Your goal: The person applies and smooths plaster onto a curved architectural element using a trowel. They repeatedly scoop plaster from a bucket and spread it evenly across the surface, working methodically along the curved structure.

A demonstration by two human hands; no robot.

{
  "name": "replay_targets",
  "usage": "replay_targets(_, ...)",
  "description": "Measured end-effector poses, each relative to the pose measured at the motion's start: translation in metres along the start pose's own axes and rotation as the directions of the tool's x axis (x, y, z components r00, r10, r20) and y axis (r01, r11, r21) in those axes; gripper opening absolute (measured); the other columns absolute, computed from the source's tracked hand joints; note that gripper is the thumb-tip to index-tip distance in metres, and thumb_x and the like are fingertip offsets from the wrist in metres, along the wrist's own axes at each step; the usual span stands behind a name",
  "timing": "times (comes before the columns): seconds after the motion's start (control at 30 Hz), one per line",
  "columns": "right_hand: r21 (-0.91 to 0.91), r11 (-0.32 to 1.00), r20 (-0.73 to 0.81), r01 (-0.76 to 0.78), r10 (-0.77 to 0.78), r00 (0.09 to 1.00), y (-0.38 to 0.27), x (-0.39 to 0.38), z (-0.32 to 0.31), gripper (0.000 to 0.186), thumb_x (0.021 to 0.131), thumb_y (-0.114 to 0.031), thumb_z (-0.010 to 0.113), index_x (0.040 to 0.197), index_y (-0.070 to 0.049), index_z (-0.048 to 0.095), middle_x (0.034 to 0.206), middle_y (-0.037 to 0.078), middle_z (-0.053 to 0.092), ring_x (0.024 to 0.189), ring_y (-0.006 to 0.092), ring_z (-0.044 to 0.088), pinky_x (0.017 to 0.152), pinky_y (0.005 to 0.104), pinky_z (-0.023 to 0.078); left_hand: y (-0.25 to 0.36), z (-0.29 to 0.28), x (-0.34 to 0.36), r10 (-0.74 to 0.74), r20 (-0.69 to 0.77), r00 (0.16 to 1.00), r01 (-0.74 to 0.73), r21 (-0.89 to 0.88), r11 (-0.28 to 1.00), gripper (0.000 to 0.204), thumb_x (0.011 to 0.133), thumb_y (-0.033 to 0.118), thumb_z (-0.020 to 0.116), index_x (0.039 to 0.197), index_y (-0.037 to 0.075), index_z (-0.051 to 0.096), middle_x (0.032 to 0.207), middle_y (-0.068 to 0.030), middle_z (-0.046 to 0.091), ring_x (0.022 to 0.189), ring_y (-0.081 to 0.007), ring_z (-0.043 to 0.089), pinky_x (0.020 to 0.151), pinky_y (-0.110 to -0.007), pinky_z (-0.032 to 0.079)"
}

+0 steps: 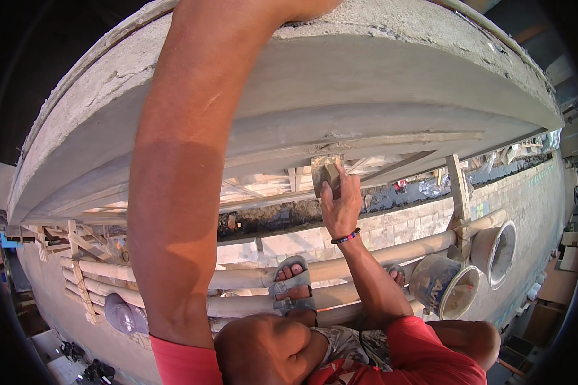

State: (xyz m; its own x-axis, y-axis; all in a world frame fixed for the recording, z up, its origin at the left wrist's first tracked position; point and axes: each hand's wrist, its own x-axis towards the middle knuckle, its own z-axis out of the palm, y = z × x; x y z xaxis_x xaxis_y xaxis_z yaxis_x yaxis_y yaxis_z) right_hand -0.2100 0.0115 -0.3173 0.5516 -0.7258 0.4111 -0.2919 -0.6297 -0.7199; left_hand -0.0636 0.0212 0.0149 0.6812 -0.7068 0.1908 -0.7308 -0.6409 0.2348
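Right hand (341,204) raised, fingers closed around a small mortar-smeared trowel (326,174), blade pressed against the underside of the grey concrete ledge (379,83), right where the moulded cement strip (366,142) runs along its lower edge. Beaded bracelet (345,238) on that wrist. Left arm goes straight up, forearm filling the left-centre of the view; left hand (305,8) sits on top of the ledge at the upper picture edge, mostly cut off, so cannot tell whether it grips or lies flat.

Person stands on bamboo scaffold poles (250,277) lashed horizontally beside a pale block wall (392,228). Left foot in a grey sandal (291,285) on the poles; other foot (397,276) partly hidden behind the right forearm. Red sleeve and red shirt (424,356) at the bottom, bent knee (263,350) in centre-bottom.

Two buckets to the right of the right arm: a blue-grey bucket (444,285) crusted with mortar resting on the poles, and a pale bucket (496,250) just beside it, near a timber upright (457,192). A grey lump-like object (123,314) sits at the left end of the poles, too unclear to identify. Ground far below, with dark items at lower left.
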Motion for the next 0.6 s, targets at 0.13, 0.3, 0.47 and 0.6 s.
replay_targets(0.13, -0.017, 0.988, 0.236, 0.152, -0.144, 0.961, -0.008, 0.002, -0.045, 0.047, 0.081, 0.001, 0.067, 0.127, -0.002, 0.061, 0.094, 0.017, 0.057, 0.084, 0.0334, 0.054, 0.078, 0.0420, 0.046, -0.002, -0.019, 0.011, -0.048, 0.209, 0.977, 0.058, -0.045, 0.997, 0.041, 0.102, 0.022, 0.042, 0.122, -0.006, 0.065, 0.118, -0.0231, 0.069, 0.105, -0.0300, 0.068, 0.098, -0.046, 0.051)
replay_targets(0.3, -0.068, 0.889, 0.459, 0.453, -0.375, 0.805, -0.021, 0.067, -0.121, 0.045, 0.078, 0.004, 0.068, 0.122, -0.003, 0.064, 0.096, 0.012, 0.064, 0.088, 0.0323, 0.054, 0.081, 0.0420, 0.047, -0.017, -0.008, 0.008, 0.117, 0.041, 0.992, -0.114, -0.080, 0.990, 0.040, 0.102, 0.022, 0.043, 0.118, -0.005, 0.068, 0.115, -0.0242, 0.070, 0.100, -0.0312, 0.070, 0.095, -0.046, 0.053)
replay_targets(0.47, -0.108, 0.797, 0.601, 0.594, -0.424, 0.678, -0.029, 0.112, -0.120, 0.043, 0.081, 0.000, 0.069, 0.124, -0.005, 0.065, 0.098, 0.009, 0.065, 0.092, 0.0284, 0.056, 0.086, 0.0425, 0.050, -0.015, -0.014, 0.013, 0.060, 0.157, 0.986, -0.044, -0.104, 0.994, 0.039, 0.102, 0.022, 0.044, 0.115, -0.006, 0.068, 0.106, -0.0214, 0.073, 0.093, -0.0275, 0.071, 0.090, -0.045, 0.055)
replay_targets(0.6, -0.166, 0.743, 0.604, 0.648, -0.443, 0.662, -0.021, 0.117, -0.105, 0.042, 0.083, -0.003, 0.070, 0.125, -0.007, 0.066, 0.100, 0.008, 0.065, 0.094, 0.0278, 0.057, 0.087, 0.0409, 0.052, 0.008, -0.021, 0.011, -0.125, 0.211, 0.970, 0.139, -0.057, 0.989, 0.038, 0.104, 0.023, 0.045, 0.115, -0.005, 0.067, 0.101, -0.0179, 0.072, 0.087, -0.0223, 0.068, 0.085, -0.041, 0.056)
